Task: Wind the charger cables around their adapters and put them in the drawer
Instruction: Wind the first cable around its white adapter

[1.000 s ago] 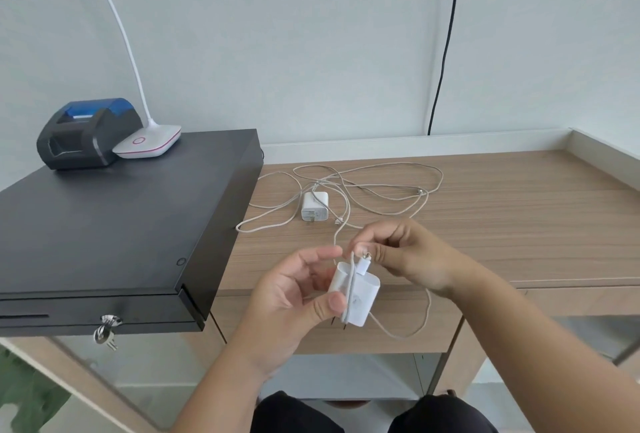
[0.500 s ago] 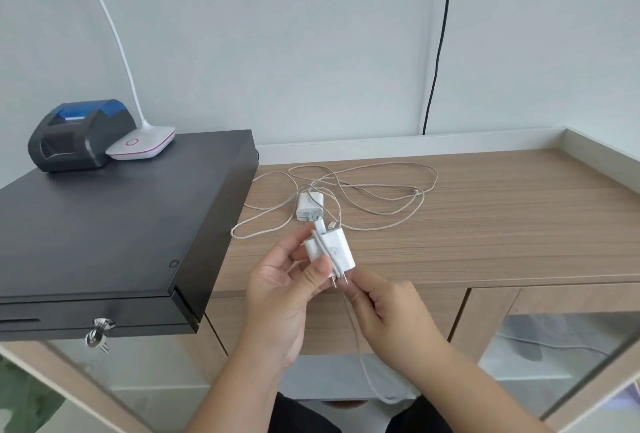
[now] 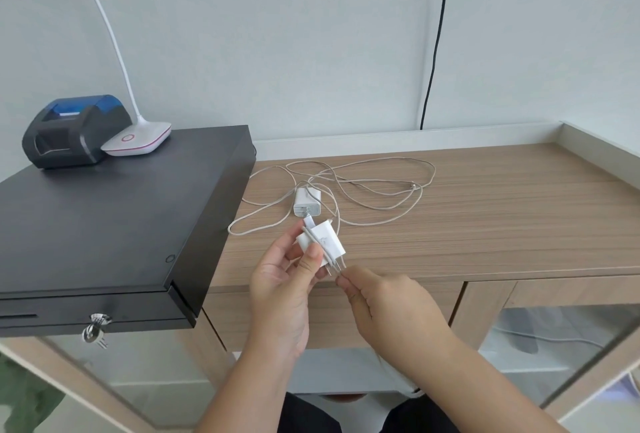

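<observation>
Winding above the wooden bench (image 3: 485,211)
Left hand (image 3: 277,290) grips the white square adapter (image 3: 323,242); right hand (image 3: 388,308) pinches its thin white cable (image 3: 313,235), barely moved since. A second white adapter (image 3: 307,202) with loose cable lies beyond the hands, and a black cash drawer (image 3: 114,221) sits to their left.

Left hand (image 3: 280,290) and right hand (image 3: 391,308) both bare: no gloves, rings, watch or bands visible. Forearms bare up to the bottom frame edge, no sleeves in view. Dark, near-black clothing (image 3: 311,415) shows on the lap between the forearms; fabric detail too blurred to tell.
</observation>
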Demonstrator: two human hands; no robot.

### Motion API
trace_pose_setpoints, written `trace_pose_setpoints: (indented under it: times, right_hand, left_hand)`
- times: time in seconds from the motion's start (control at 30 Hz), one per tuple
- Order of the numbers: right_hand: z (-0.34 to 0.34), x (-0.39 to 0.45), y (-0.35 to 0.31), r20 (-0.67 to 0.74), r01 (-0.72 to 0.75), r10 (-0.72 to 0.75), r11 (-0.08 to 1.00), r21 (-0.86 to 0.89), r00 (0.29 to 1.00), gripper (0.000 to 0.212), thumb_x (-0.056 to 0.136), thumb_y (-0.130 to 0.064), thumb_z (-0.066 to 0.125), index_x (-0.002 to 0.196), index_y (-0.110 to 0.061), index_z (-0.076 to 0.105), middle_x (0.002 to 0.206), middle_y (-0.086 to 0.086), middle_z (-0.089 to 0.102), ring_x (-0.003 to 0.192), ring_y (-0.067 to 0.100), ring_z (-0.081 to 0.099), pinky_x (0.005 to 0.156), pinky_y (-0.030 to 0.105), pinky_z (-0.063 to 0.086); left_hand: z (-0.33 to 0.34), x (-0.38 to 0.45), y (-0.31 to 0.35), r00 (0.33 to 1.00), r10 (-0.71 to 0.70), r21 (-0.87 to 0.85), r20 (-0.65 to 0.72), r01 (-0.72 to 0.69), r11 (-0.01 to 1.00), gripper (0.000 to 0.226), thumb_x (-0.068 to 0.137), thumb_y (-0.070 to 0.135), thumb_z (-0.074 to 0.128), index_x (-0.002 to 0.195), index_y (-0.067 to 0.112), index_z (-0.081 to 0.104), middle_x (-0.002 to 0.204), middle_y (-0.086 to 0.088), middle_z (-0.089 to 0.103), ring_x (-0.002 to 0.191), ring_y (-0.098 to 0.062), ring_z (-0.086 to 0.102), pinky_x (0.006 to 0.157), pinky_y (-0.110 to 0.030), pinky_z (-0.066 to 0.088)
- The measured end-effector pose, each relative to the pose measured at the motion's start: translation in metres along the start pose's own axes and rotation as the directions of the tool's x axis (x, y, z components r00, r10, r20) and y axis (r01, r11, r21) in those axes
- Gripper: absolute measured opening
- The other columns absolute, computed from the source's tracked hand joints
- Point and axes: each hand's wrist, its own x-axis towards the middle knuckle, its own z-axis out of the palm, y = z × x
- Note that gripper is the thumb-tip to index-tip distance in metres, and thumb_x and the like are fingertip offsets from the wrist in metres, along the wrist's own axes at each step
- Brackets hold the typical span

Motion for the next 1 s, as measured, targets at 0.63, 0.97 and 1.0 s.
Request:
trace_pose_setpoints:
  times: [0.63, 0.97, 1.0]
  right_hand:
    - [-0.051, 0.000, -0.010, 0.355, 0.213, -0.178, 0.975, -0.063, 0.918, 0.022, 0.099, -0.038, 0.034, 0.088, -0.024, 0.048, 0.056, -0.003, 0.039, 0.059, 0.024, 0.045, 0.059, 0.036, 0.050]
    - [-0.056, -0.002, -0.006, 0.449, 0.202, -0.171, 0.979, -0.020, 0.877, 0.022, 0.100, -0.037, 0.036, 0.105, -0.027, 0.055, 0.067, -0.004, 0.055, 0.071, 0.020, 0.053, 0.069, 0.036, 0.052]
    - [-0.057, -0.001, -0.007, 0.460, 0.211, -0.181, 0.977, -0.014, 0.869, 0.022, 0.100, -0.036, 0.036, 0.105, -0.027, 0.056, 0.063, -0.006, 0.049, 0.067, 0.017, 0.049, 0.069, 0.035, 0.051]
  left_hand:
    - [-0.006, 0.020, 0.006, 0.956, -0.234, -0.172, -0.176, 0.204, 0.964, 0.014, 0.086, 0.013, 0.066, 0.099, 0.014, 0.069, 0.079, 0.007, 0.073, 0.065, -0.001, 0.063, 0.054, -0.010, 0.052]
    - [-0.005, 0.017, 0.007, 0.920, -0.360, -0.315, -0.157, 0.299, 0.901, 0.054, 0.069, 0.023, 0.072, 0.120, 0.007, 0.065, 0.094, 0.000, 0.068, 0.078, -0.004, 0.059, 0.054, -0.010, 0.053]
    - [-0.004, 0.016, 0.007, 0.922, -0.356, -0.312, -0.155, 0.296, 0.903, 0.054, 0.069, 0.023, 0.072, 0.120, 0.007, 0.065, 0.093, 0.000, 0.068, 0.077, -0.003, 0.060, 0.054, -0.010, 0.053]
